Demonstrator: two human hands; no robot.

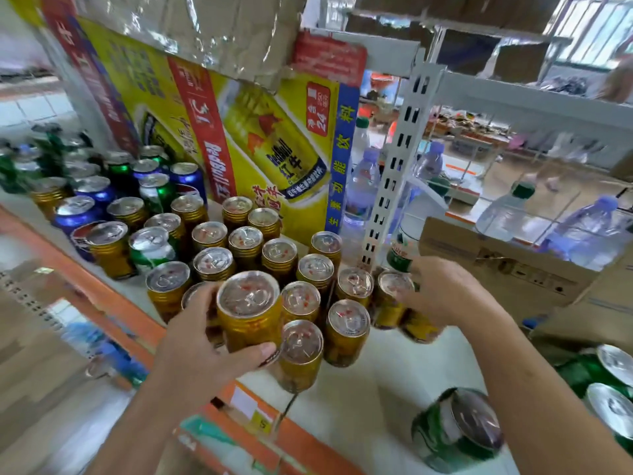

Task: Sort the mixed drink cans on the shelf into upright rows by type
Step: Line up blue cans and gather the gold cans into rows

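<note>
My left hand [202, 341] grips a gold can [248, 310] lifted slightly above the others at the front of the shelf. Several gold cans [279, 255] stand upright in rows on the white shelf board [387, 378]. At the right end of the rows, my right hand [445, 293] curls round a gold can [390, 299], with another gold can [419, 329] just below it. Blue cans [77, 212] and green cans [152, 246] stand mixed with gold ones to the left. A green can [457, 430] lies on its side near the shelf's front right.
A yellow Red Bull carton [274, 145] leans behind the cans. A white perforated upright [394, 173] divides the shelf. Water bottles [363, 186] and a brown cardboard box [496, 265] sit to the right, with more green cans [609, 389] at the far right. The orange shelf edge [137, 320] runs along the front.
</note>
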